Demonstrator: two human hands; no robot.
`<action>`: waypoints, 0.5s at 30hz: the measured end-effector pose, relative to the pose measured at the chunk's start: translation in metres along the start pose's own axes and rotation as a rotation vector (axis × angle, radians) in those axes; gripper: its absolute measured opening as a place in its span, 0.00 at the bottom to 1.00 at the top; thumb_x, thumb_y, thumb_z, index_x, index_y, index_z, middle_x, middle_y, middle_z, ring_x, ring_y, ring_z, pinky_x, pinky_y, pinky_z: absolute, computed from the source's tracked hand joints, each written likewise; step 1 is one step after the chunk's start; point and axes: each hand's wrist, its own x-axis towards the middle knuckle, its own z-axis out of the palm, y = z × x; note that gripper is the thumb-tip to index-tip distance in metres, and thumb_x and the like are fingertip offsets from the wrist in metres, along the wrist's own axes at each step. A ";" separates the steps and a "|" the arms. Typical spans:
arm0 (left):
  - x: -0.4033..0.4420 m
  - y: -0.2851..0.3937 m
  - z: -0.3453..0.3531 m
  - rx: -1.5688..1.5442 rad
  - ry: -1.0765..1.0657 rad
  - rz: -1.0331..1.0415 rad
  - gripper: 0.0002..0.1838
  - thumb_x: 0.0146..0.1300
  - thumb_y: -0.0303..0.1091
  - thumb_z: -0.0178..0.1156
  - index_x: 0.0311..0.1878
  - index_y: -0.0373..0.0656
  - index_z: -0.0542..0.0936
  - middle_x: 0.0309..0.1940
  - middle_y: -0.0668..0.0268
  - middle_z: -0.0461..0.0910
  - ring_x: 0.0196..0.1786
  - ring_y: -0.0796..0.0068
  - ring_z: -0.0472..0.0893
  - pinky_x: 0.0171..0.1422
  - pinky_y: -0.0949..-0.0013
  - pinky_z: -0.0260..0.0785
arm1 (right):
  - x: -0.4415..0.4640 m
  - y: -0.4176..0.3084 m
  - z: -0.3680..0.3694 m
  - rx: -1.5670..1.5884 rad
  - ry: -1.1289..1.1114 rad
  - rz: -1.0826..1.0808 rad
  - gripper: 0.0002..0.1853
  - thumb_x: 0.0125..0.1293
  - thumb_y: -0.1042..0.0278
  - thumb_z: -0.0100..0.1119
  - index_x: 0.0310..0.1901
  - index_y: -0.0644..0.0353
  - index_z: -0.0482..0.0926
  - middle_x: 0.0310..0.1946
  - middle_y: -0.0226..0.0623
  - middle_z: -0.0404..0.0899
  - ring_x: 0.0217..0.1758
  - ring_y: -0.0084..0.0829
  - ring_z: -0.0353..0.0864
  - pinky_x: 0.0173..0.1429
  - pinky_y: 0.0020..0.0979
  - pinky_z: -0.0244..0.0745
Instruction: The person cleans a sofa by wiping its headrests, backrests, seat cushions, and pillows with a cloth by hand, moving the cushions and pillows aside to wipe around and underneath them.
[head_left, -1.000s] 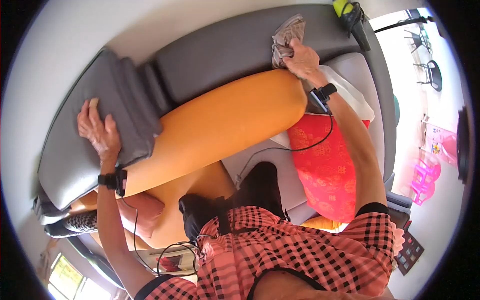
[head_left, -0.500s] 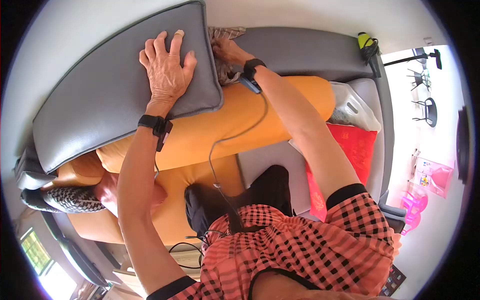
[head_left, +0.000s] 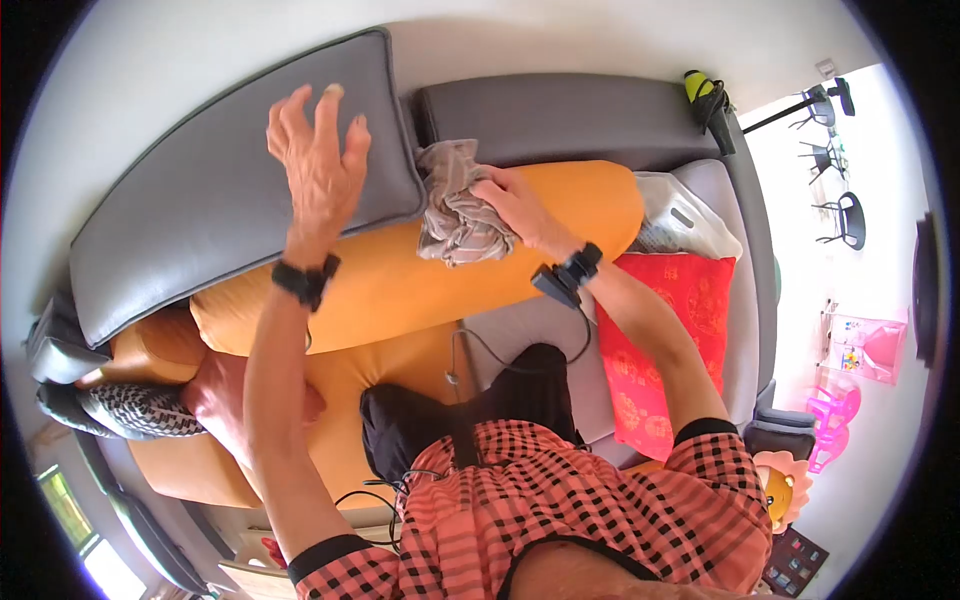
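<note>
My right hand (head_left: 520, 208) is closed on a crumpled cloth (head_left: 462, 215), brownish with pale stripes. The bunched cloth is over the orange seat back (head_left: 560, 205), just right of the grey back cushion (head_left: 220, 170). Above that grey cushion is my left hand (head_left: 320, 165), its fingers apart and slightly bent, holding nothing. Whether its palm touches the cushion, I cannot tell. Both wrists wear black straps with small devices, and a cable hangs from the right one.
A second grey back cushion (head_left: 550, 118) carries a lime-green and black object (head_left: 705, 100). To the right are a white plastic bag (head_left: 685, 215) and a red patterned cushion (head_left: 665, 350). At left, another person (head_left: 225, 400) is partly hidden behind my left forearm.
My right hand has pulled the cloth out from beside the grey cushion, toward me and over the orange back. My left hand, flat on the cushion before, now has bent, raised fingers.
</note>
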 end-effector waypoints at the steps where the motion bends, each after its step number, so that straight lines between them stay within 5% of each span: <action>1: -0.004 0.017 -0.018 -0.160 -0.063 -0.100 0.19 0.62 0.32 0.62 0.56 0.41 0.75 0.55 0.49 0.68 0.57 0.48 0.68 0.61 0.49 0.62 | -0.011 -0.006 0.006 0.081 0.064 -0.037 0.14 0.70 0.64 0.51 0.45 0.66 0.80 0.36 0.27 0.80 0.39 0.16 0.76 0.44 0.25 0.73; 5: -0.043 0.070 -0.046 -0.803 -0.198 -0.692 0.22 0.66 0.34 0.59 0.61 0.38 0.70 0.48 0.56 0.73 0.49 0.65 0.74 0.56 0.65 0.69 | -0.023 -0.051 0.035 0.069 0.074 -0.225 0.16 0.73 0.64 0.49 0.54 0.65 0.77 0.38 0.27 0.80 0.39 0.15 0.75 0.44 0.22 0.73; 9: -0.032 0.079 -0.053 -1.126 -0.334 -0.996 0.30 0.61 0.30 0.59 0.67 0.41 0.64 0.51 0.63 0.73 0.52 0.75 0.72 0.60 0.70 0.67 | -0.018 -0.081 0.052 -0.161 -0.136 -0.350 0.20 0.74 0.58 0.50 0.55 0.67 0.77 0.36 0.29 0.78 0.38 0.17 0.73 0.43 0.24 0.73; 11: -0.024 0.059 -0.060 -0.885 -0.335 -0.746 0.31 0.59 0.27 0.58 0.67 0.42 0.64 0.51 0.63 0.73 0.52 0.76 0.72 0.59 0.70 0.68 | -0.008 -0.078 0.050 -0.060 -0.129 -0.384 0.21 0.75 0.55 0.50 0.55 0.67 0.77 0.35 0.29 0.78 0.37 0.18 0.72 0.42 0.26 0.73; 13: 0.008 0.040 -0.076 -0.799 -0.316 -0.787 0.32 0.57 0.28 0.60 0.67 0.43 0.65 0.54 0.58 0.72 0.56 0.66 0.72 0.63 0.61 0.67 | 0.016 -0.025 0.021 -0.213 0.199 -0.381 0.19 0.75 0.56 0.51 0.54 0.65 0.77 0.36 0.32 0.80 0.37 0.21 0.75 0.42 0.27 0.73; 15: 0.022 0.014 -0.080 -0.220 -0.397 -0.282 0.33 0.58 0.29 0.60 0.69 0.43 0.64 0.59 0.54 0.68 0.60 0.56 0.69 0.66 0.54 0.63 | 0.023 0.022 -0.008 -0.426 0.404 -0.371 0.15 0.72 0.61 0.54 0.52 0.63 0.78 0.37 0.36 0.81 0.37 0.27 0.78 0.41 0.29 0.74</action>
